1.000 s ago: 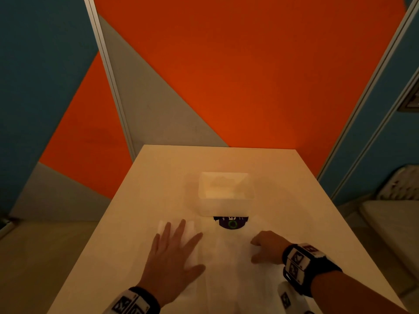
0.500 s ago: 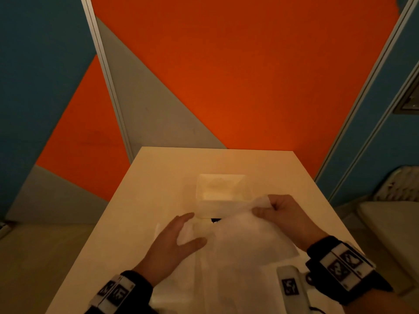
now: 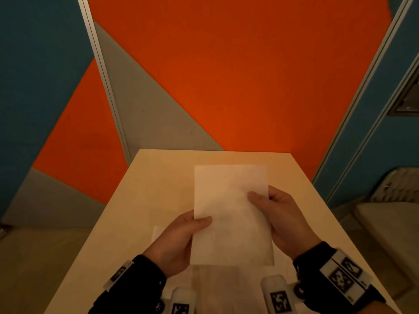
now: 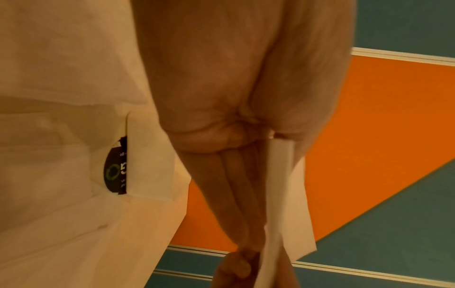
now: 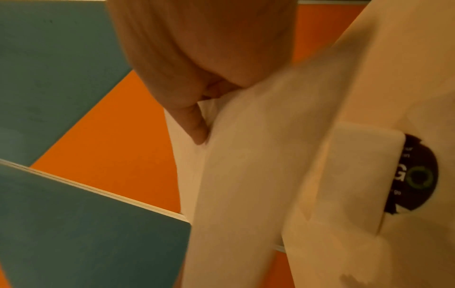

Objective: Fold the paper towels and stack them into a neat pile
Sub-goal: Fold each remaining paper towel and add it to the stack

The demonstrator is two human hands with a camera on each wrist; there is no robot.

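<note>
A white paper towel [image 3: 229, 214] is held up above the table, upright and facing me. My left hand [image 3: 195, 223] pinches its left edge with the thumb in front. My right hand [image 3: 260, 198] pinches its right edge higher up. In the left wrist view the towel [image 4: 285, 194] shows edge-on between thumb and fingers; in the right wrist view the towel [image 5: 236, 175] fills the middle under the fingers. More white towels [image 3: 215, 282] lie flat on the table below. The raised sheet hides the white box in the head view.
The pale table [image 3: 158, 177] ends at an orange, grey and teal wall. A white box [image 4: 147, 161] with a dark round label [image 5: 416, 175] stands on the table behind the raised sheet. A pale seat [image 3: 385, 223] stands to the right of the table.
My right hand lifted a towel off the table. My left hand left the flat sheets and took hold of its left edge, and both hands now hold it up.
</note>
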